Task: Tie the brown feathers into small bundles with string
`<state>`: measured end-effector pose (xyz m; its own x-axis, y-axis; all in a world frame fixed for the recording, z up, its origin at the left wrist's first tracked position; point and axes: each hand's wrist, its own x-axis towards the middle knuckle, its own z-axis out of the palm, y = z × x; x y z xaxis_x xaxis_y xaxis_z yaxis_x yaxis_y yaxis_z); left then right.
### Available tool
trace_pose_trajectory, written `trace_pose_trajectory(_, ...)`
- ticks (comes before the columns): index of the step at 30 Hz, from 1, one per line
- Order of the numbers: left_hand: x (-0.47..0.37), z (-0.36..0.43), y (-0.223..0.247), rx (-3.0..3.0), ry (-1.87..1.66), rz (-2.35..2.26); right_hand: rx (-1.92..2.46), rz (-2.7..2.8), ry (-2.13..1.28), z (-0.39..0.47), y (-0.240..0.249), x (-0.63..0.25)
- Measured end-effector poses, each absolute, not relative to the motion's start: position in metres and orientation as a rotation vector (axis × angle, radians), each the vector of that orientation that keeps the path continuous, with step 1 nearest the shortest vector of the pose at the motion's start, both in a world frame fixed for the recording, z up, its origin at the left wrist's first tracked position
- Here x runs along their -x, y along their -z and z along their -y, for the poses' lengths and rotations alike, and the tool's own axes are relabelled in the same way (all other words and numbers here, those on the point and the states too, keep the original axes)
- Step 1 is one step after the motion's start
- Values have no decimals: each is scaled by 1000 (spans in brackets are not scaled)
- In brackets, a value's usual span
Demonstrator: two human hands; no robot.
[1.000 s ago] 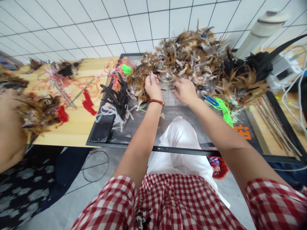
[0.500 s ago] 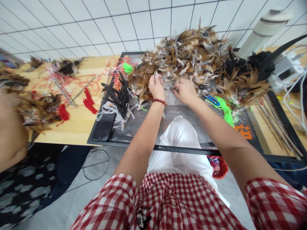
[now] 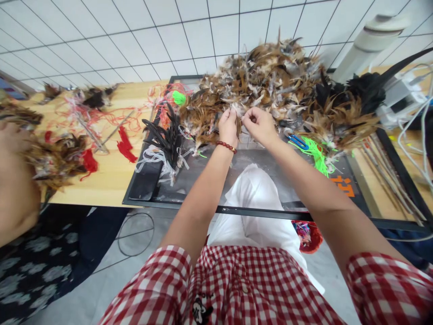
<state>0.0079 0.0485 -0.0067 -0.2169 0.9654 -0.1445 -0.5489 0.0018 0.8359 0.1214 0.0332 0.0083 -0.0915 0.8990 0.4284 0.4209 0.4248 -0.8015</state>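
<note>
Feathers point(image 3: 270, 76), brown and white, lie heaped at the back of a black-framed panel point(image 3: 199, 169) on the counter point(image 3: 108, 189). At the heap's front edge, the left hand point(image 3: 228, 128) has its fingers pinched on a pale tuft point(image 3: 237, 108). Just beside it, the right hand point(image 3: 262, 126) has thumb and forefinger closed together; I cannot tell whether they grip anything. Black plumes point(image 3: 169, 140) lie left of the hands, green cords point(image 3: 316, 155) and a blue tool point(image 3: 299, 142) right.
</note>
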Motion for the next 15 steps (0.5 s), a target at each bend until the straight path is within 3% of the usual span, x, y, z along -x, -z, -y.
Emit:
trace_pose_trajectory(8, -12, -51, 9, -686, -1547, -970, 1275, 1768, -562, -34, -5, -118)
trace_pose_trajectory(15, -12, -55, 13, -852, -1581, -1067, 1066, 1706, -721, -40, -13, -129)
